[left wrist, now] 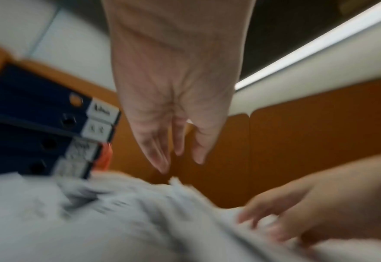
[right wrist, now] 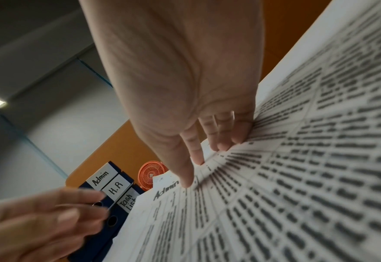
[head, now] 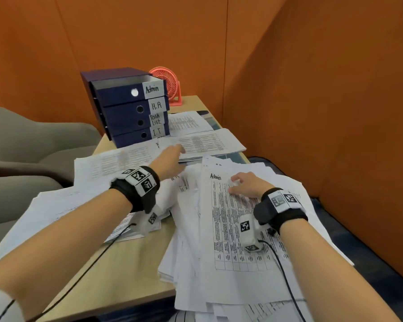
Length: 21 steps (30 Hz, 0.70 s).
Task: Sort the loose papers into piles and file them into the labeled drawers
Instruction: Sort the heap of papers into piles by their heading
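Note:
A navy drawer unit (head: 126,108) stands at the table's far left, labeled Admin, H.R, Task List and I.T; its top Admin drawer (head: 123,89) is pulled out a little. A loose heap of printed papers (head: 219,228) covers the near right of the table, topped by a sheet headed Admin (head: 230,228). My right hand (head: 244,184) rests on that Admin sheet (right wrist: 275,177) with straight fingertips (right wrist: 188,182) pressing it. My left hand (head: 170,159) reaches forward, fingers extended and empty, over the papers near a sorted pile (head: 205,142).
Another pile of sheets (head: 186,123) lies right of the drawers, and more papers (head: 68,201) spread at the left. A coral desk fan (head: 168,86) stands behind the unit. Orange partition walls enclose the far side and right. Grey chairs (head: 33,145) sit left.

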Motion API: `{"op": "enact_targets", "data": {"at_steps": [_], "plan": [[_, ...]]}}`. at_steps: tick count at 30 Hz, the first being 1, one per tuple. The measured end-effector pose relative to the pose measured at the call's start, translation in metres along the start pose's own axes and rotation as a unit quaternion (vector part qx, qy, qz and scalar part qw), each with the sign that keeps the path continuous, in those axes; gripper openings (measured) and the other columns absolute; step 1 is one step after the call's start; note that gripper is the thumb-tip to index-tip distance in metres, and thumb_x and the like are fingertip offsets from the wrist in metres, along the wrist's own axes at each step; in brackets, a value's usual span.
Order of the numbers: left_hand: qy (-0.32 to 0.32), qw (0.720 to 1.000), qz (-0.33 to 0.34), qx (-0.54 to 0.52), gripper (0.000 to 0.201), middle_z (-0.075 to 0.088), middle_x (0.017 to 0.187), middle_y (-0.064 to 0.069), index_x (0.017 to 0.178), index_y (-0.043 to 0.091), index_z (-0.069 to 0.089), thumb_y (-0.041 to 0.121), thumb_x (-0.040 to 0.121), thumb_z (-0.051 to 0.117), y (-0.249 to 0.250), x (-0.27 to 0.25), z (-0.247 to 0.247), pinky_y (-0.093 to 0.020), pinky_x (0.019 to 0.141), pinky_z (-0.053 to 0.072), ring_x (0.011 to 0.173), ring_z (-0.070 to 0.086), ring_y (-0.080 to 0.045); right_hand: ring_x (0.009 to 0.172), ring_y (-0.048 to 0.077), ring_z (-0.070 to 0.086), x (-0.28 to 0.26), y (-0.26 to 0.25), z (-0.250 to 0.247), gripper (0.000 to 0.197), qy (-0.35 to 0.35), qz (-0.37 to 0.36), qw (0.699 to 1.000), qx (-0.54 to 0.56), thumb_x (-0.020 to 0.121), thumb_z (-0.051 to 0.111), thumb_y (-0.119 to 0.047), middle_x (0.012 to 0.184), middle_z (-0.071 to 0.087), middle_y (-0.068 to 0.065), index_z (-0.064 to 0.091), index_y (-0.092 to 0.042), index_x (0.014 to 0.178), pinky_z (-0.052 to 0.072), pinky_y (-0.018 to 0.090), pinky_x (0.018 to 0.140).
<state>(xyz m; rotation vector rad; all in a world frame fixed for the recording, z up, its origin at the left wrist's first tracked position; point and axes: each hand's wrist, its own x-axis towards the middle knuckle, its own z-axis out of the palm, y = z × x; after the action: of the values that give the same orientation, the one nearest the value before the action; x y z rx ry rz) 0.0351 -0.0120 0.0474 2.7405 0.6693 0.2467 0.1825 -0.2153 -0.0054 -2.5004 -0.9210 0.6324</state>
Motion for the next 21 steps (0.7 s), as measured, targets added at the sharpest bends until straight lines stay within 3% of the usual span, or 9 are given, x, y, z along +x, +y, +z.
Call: {"op": "enact_targets", "data": {"at_steps": [3,4,6,8,10,13,16,18,21], "plan": [[-0.169,0.975,-0.041,-0.137,0.044,0.055,0.116,-0.002,0.126,0.020,0.043,0.029,0.090,0.067,0.047,-0.009,0.022,-0.027,0.081,0.048,0.101,0.057,-0.021,0.130,0.029,0.046,-0.004,-0.002,0.002,0.055,0.007,0.004,1.000,0.022,0.090,0.067,-0.037,0.146,0.038,0.010,0.048,-0.025,0.140,0.037,0.036,0.103],[-0.184,0.970,-0.050,-0.151,0.043,0.055,0.112,-0.005,0.122,0.017,0.044,0.027,0.088,0.069,0.054,-0.011,0.028,-0.028,0.080,0.049,0.099,0.058,-0.023,0.130,0.028,0.046,-0.005,0.000,0.002,0.054,0.008,0.004,0.999,0.037,0.090,0.067,-0.037,0.146,0.039,0.009,0.049,-0.025,0.139,0.038,0.037,0.105],[-0.141,0.961,-0.084,-0.221,0.033,0.055,0.109,-0.009,0.114,0.009,0.050,0.014,0.087,0.069,0.056,-0.012,0.035,-0.032,0.085,0.050,0.098,0.059,-0.027,0.128,0.025,0.048,-0.009,0.006,0.001,0.052,0.014,-0.002,0.997,0.072,0.090,0.066,-0.036,0.145,0.044,0.008,0.051,-0.023,0.138,0.039,0.036,0.106],[-0.091,0.936,-0.107,-0.322,0.015,0.062,0.106,-0.013,0.091,0.008,0.055,0.003,0.085,0.068,0.047,-0.007,0.037,-0.037,0.091,0.051,0.096,0.061,-0.029,0.121,0.021,0.052,-0.013,0.012,-0.001,0.053,0.018,-0.008,0.993,0.117,0.093,0.063,-0.041,0.144,0.049,0.006,0.050,-0.019,0.140,0.041,0.034,0.103],[-0.096,0.922,-0.075,-0.369,0.014,0.066,0.101,-0.014,0.091,0.011,0.061,0.001,0.084,0.067,0.044,-0.009,0.037,-0.043,0.094,0.050,0.094,0.062,-0.028,0.117,0.018,0.054,-0.015,0.013,-0.001,0.072,0.016,-0.010,0.987,0.162,0.086,0.060,-0.064,0.142,0.051,0.002,0.047,-0.020,0.142,0.043,0.038,0.104],[-0.150,0.954,0.027,-0.258,0.029,0.063,0.109,0.001,0.113,0.024,0.063,0.020,0.085,0.070,0.053,-0.018,0.037,-0.037,0.092,0.050,0.100,0.060,-0.017,0.118,0.018,0.055,-0.017,0.008,0.001,0.115,0.009,-0.018,0.974,0.226,0.054,0.051,-0.098,0.143,0.051,-0.003,0.045,-0.027,0.144,0.043,0.048,0.106],[-0.154,0.979,0.084,-0.108,0.029,0.053,0.096,0.006,0.113,0.022,0.051,0.020,0.087,0.064,0.073,-0.030,0.034,-0.027,0.073,0.043,0.090,0.052,-0.016,0.123,0.021,0.052,-0.018,0.002,0.008,0.128,0.004,-0.016,0.970,0.242,0.048,0.052,-0.099,0.143,0.049,-0.001,0.040,-0.021,0.148,0.041,0.049,0.107],[-0.173,0.976,0.076,-0.109,0.026,0.054,0.097,0.000,0.112,0.013,0.052,0.017,0.087,0.060,0.081,-0.035,0.034,-0.027,0.070,0.041,0.089,0.052,-0.019,0.116,0.022,0.056,-0.021,-0.005,0.012,0.110,0.002,-0.030,0.974,0.225,0.054,0.056,-0.090,0.128,0.061,0.002,0.055,-0.015,0.136,0.045,0.045,0.103],[-0.265,0.945,0.053,-0.185,0.030,0.057,0.110,-0.002,0.119,0.012,0.055,0.020,0.090,0.057,0.081,-0.039,0.037,-0.033,0.090,0.048,0.105,0.056,-0.022,0.094,0.024,0.062,-0.026,-0.009,0.015,0.051,0.001,-0.056,0.972,0.227,0.075,0.064,-0.050,0.098,0.068,0.004,0.069,-0.010,0.107,0.049,0.040,0.085]]}}
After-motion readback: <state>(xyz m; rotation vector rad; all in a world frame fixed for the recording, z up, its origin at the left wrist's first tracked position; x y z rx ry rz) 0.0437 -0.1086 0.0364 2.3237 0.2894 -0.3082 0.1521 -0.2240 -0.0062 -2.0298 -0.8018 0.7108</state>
